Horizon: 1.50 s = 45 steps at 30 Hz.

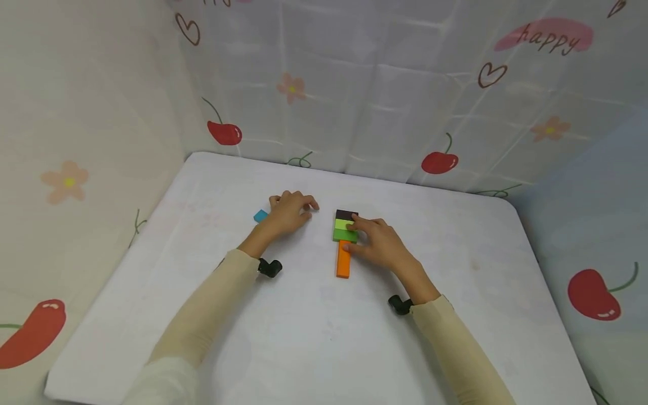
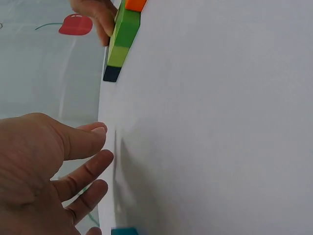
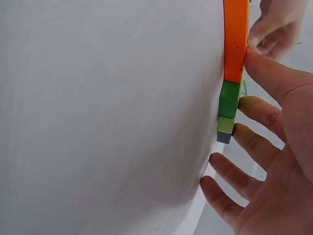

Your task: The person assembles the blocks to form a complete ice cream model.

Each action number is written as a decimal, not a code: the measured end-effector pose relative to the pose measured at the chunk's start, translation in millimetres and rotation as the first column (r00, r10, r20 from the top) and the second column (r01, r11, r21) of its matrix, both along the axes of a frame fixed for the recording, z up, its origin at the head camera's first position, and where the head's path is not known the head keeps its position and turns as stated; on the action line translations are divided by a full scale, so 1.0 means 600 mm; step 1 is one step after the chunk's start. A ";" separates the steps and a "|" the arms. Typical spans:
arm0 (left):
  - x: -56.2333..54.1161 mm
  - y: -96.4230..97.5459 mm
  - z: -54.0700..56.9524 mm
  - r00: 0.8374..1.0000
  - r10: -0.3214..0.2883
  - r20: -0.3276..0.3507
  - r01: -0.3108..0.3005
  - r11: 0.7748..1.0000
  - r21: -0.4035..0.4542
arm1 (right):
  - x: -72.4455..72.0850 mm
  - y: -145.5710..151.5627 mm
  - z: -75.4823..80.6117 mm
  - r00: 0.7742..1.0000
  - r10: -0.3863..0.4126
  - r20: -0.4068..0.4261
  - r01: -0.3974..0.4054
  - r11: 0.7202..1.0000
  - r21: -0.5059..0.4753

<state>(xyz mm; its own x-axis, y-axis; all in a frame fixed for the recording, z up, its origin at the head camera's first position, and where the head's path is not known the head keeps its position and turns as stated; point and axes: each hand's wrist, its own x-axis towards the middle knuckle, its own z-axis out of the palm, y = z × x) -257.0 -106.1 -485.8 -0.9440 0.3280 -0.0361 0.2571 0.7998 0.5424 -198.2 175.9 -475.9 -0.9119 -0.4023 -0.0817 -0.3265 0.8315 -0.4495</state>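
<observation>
Flat on the white table, several blocks lie end to end: a long orange block point(image 1: 343, 265), a dark green block point(image 1: 341, 236), a light green block point(image 1: 341, 224) and a black block point(image 1: 345, 214). My right hand point(image 1: 378, 242) rests over the row's right side, thumb on the orange block and fingertips on the green ones. In the right wrist view its fingers point(image 3: 259, 149) are spread and loosely bent. My left hand point(image 1: 289, 212) hovers left of the row, loosely bent and holding nothing. Partly hidden behind it is a blue block point(image 1: 260, 216).
The white table point(image 1: 314, 349) has rounded corners. A patterned curtain point(image 1: 354, 112) with cherries, flowers and hearts hangs along its back and sides. A black wrist camera point(image 1: 270, 268) sits at my left wrist, another black camera point(image 1: 400, 305) at my right.
</observation>
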 end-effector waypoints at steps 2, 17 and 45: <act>0.005 -0.027 0.001 1.000 0.010 -0.006 -0.010 1.000 0.008 | 0.001 0.002 0.000 1.000 -0.006 0.004 0.006 1.000 -0.003; 0.047 -0.191 0.012 0.995 0.098 0.014 -0.099 0.994 0.056 | 0.001 0.005 0.002 1.000 -0.006 0.025 0.007 1.000 -0.023; 0.046 -0.219 -0.016 0.987 0.150 0.057 -0.157 0.975 0.156 | 0.003 0.005 -0.003 1.000 -0.017 0.024 0.018 0.999 -0.045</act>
<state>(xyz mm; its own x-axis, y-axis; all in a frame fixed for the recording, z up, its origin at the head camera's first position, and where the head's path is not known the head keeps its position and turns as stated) -229.6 -237.7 -495.7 -0.9821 0.1843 -0.0386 0.1104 0.7300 0.6745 -196.3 178.7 -477.4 -0.9167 -0.3903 -0.0859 -0.3010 0.8157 -0.4940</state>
